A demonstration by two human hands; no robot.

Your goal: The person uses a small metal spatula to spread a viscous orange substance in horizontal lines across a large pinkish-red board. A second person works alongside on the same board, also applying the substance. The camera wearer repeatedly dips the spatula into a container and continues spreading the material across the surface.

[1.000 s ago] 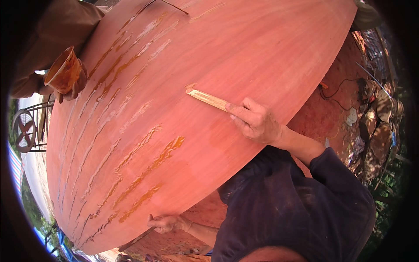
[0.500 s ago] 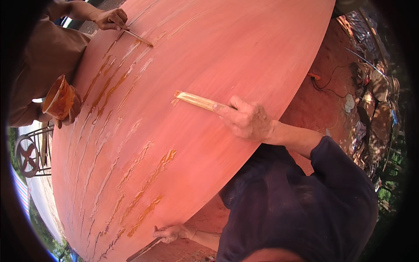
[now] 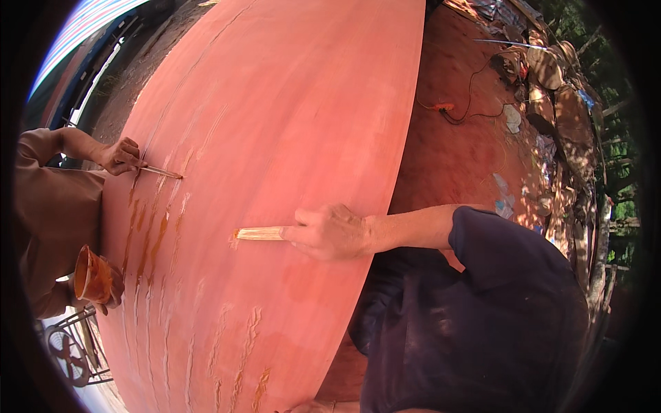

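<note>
A big reddish-pink curved hull [image 3: 289, 103] fills the view, streaked with wet orange-brown runs on its left side. My right hand [image 3: 330, 233] reaches out from a dark sleeve and grips a pale flat brush [image 3: 258, 234], whose tip touches the hull near the middle. Only a sliver of my left hand [image 3: 303, 407] shows at the bottom edge, under the hull, and its fingers are hidden. At the left, another person's hand [image 3: 118, 155] holds a thin brush [image 3: 162, 171] against the hull, while their other hand carries an orange cup [image 3: 91, 275].
Red-stained ground on the right holds an orange cable [image 3: 447, 110], scraps and piled debris [image 3: 551, 69]. A metal stand with a fan [image 3: 65, 347] is at the lower left. A striped sheet [image 3: 82, 27] lies at the upper left.
My right hand slid the brush left and down across the hull. The other person's hand with its brush moved lower on the left. My left hand dropped almost out of view.
</note>
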